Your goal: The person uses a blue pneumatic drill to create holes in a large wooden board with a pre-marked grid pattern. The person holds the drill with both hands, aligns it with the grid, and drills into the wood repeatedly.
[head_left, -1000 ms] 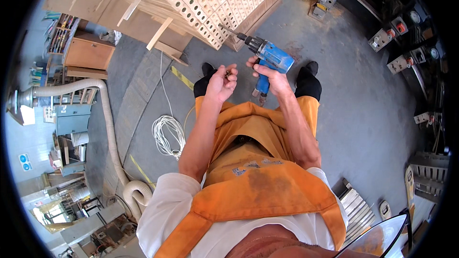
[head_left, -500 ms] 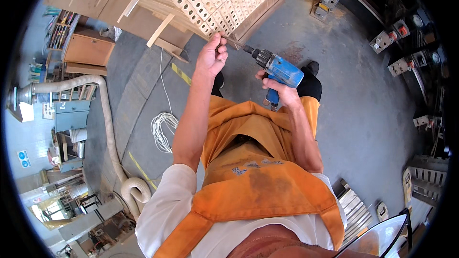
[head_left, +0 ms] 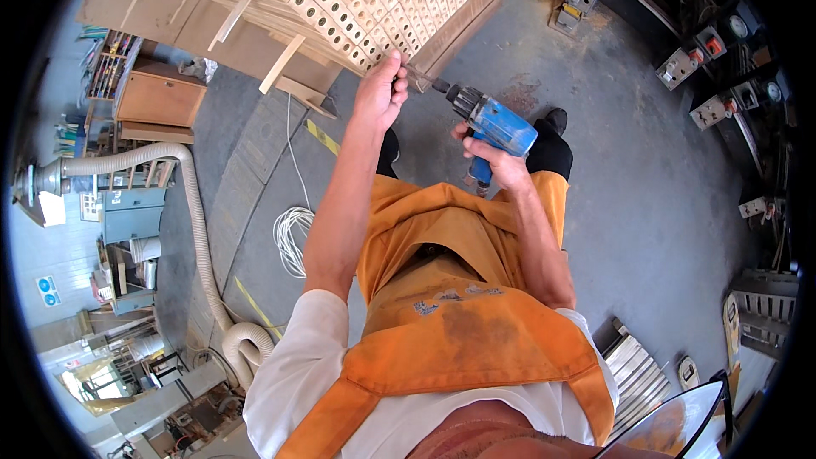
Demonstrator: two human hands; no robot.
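Observation:
In my right hand [head_left: 500, 160] is a blue power driver [head_left: 503, 126], its grip wrapped by my fingers. Its long thin bit [head_left: 422, 76] points up and left toward the pale wooden blocks [head_left: 365, 0], whose faces carry rows of round holes. Dark round inserts show in several holes near the lower left corner. Just below that corner my left hand [head_left: 380, 95] is closed, with thumb and fingertips pinched beside the bit's tip. Whatever is between those fingers is too small to make out.
Wooden strips [head_left: 282, 65] jut from the stack's left side. A coiled white cable [head_left: 293, 238] lies on the grey floor left of me, and a beige ribbed hose [head_left: 197, 221] runs farther left. Machines with switch boxes [head_left: 680, 70] line the right side.
The view has shifted slightly, and the blocks sit a little farther left in it. Both hands keep nearly the same pose, with the bit still by my left fingertips.

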